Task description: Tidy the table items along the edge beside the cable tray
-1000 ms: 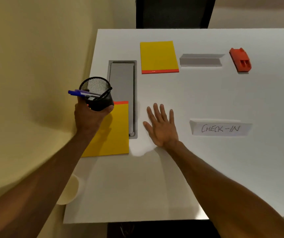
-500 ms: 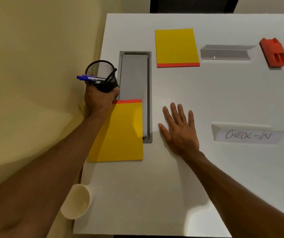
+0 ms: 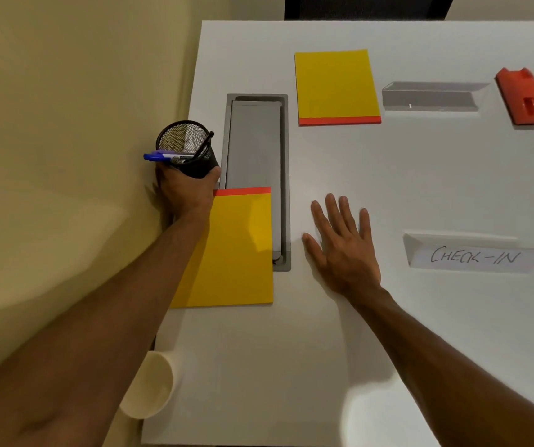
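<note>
Pens (image 3: 162, 156) stuck out of a black mesh pen cup (image 3: 185, 148), and the left hand (image 3: 185, 191) had its grip closed around the bottom of that cup. The cup sat at the left edge of the white desk (image 3: 339, 162), just beside the gray cable tray (image 3: 257, 146). Two of the pens had blue caps and poked out over the cup's left rim. A thin black one leaned to the right.

A yellow pad (image 3: 236, 250) with a red strip at its top lay close to the person, below the cup. Its right side covered part of the tray. The left arm crossed over its left side. A second yellow pad (image 3: 336, 85) lay farther away, just to the right of the tray's far end, with its red strip nearest the person.

The right hand (image 3: 343, 246) lay flat on the desk, just right of the tray, with its fingers spread wide and holding nothing.

A white sign that said "CHECK-IN" (image 3: 475, 254) stood to the right of that hand. A clear sign holder (image 3: 430, 96) and a red stapler (image 3: 522, 96) were at the far right. A cream cup (image 3: 149, 387) showed at the desk's near left corner.
</note>
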`<state>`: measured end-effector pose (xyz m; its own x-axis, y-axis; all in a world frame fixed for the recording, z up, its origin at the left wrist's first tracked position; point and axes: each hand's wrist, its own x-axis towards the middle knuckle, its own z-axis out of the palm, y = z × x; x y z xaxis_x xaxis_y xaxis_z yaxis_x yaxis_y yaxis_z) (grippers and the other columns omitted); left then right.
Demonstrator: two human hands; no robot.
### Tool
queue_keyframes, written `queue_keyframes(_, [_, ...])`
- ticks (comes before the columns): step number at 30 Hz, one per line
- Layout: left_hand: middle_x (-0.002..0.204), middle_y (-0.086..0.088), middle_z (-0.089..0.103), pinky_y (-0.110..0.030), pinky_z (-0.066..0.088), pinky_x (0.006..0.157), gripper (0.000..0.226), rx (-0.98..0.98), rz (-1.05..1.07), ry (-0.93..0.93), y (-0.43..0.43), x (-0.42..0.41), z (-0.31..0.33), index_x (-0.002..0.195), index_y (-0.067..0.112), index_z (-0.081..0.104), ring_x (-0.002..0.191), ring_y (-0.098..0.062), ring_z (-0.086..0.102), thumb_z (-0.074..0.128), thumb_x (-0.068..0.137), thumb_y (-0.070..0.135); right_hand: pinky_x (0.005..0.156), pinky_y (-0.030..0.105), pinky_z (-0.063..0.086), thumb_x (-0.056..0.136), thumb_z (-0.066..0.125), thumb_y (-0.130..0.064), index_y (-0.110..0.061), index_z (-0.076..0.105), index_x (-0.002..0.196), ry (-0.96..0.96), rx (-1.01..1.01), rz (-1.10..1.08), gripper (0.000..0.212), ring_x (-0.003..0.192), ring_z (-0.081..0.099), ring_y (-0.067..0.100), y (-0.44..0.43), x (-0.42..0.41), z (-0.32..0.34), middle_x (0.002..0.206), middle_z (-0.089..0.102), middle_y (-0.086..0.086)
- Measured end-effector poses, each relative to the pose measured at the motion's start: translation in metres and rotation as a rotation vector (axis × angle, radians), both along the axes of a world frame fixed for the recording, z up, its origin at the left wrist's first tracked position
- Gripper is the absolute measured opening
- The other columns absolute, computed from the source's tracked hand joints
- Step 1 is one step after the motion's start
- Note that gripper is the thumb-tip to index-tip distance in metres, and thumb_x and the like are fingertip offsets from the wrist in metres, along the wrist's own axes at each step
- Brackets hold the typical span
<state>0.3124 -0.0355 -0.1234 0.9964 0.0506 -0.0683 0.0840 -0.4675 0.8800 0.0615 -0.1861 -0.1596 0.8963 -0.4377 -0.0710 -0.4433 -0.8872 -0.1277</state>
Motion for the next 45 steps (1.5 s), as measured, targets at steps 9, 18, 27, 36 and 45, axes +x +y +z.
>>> queue_keyframes(9, [0.144, -0.008, 0.046, -0.029, 0.038, 0.109, 0.095, 0.015, -0.008, 0.004, -0.001, -0.002, 0.001, 0.145, 0.007, 0.032, 0.133, -0.021, 0.044, 0.086, 0.068, 0.024, 0.122, 0.056, 0.003, 0.102, 0.013, -0.060, -0.026, -0.001, 0.158, -0.011, 0.006, -0.001, 0.067, 0.153, -0.012, 0.022, 0.000, -0.001, 0.000, 0.166, -0.008, 0.003])
queue_keyframes(18, [0.150, -0.012, 0.035, -0.034, 0.037, 0.109, 0.100, 0.195, -0.051, 0.015, 0.007, -0.026, 0.015, 0.148, 0.005, 0.026, 0.137, -0.023, 0.035, 0.083, 0.071, 0.037, 0.122, 0.054, -0.002, 0.100, 0.004, -0.063, -0.030, -0.010, 0.157, 0.027, 0.029, -0.019, 0.067, 0.151, -0.019, 0.019, -0.001, 0.001, -0.002, 0.165, -0.016, 0.000])
queue_keyframes(27, [0.148, -0.016, 0.034, -0.038, 0.040, 0.103, 0.080, 0.228, -0.095, 0.067, 0.028, -0.105, 0.042, 0.146, 0.002, 0.026, 0.133, -0.031, 0.040, 0.069, 0.087, 0.034, 0.121, 0.055, -0.004, 0.097, -0.004, -0.064, -0.030, -0.013, 0.156, 0.069, 0.057, 0.020, 0.068, 0.150, -0.022, 0.021, -0.001, -0.003, 0.003, 0.164, -0.019, 0.000])
queue_keyframes(36, [0.162, -0.009, 0.011, -0.042, 0.024, 0.116, 0.070, 0.532, -0.653, -0.082, 0.052, -0.169, 0.086, 0.152, 0.012, 0.023, 0.146, -0.030, 0.018, 0.049, 0.096, 0.045, 0.121, 0.055, 0.009, 0.103, 0.015, -0.054, -0.016, 0.015, 0.157, 0.257, 0.267, -0.038, 0.066, 0.153, 0.000, 0.030, 0.040, -0.042, 0.074, 0.166, 0.005, 0.010])
queue_keyframes(45, [0.157, -0.010, 0.031, -0.049, 0.028, 0.116, 0.070, 0.645, -0.903, -0.229, 0.023, -0.243, 0.130, 0.147, 0.019, 0.040, 0.146, -0.030, 0.026, 0.028, 0.091, 0.060, 0.123, 0.049, 0.001, 0.096, 0.010, -0.062, -0.027, 0.012, 0.158, 0.078, 0.237, -0.115, 0.071, 0.153, -0.010, 0.022, 0.054, -0.134, 0.170, 0.166, -0.004, 0.000])
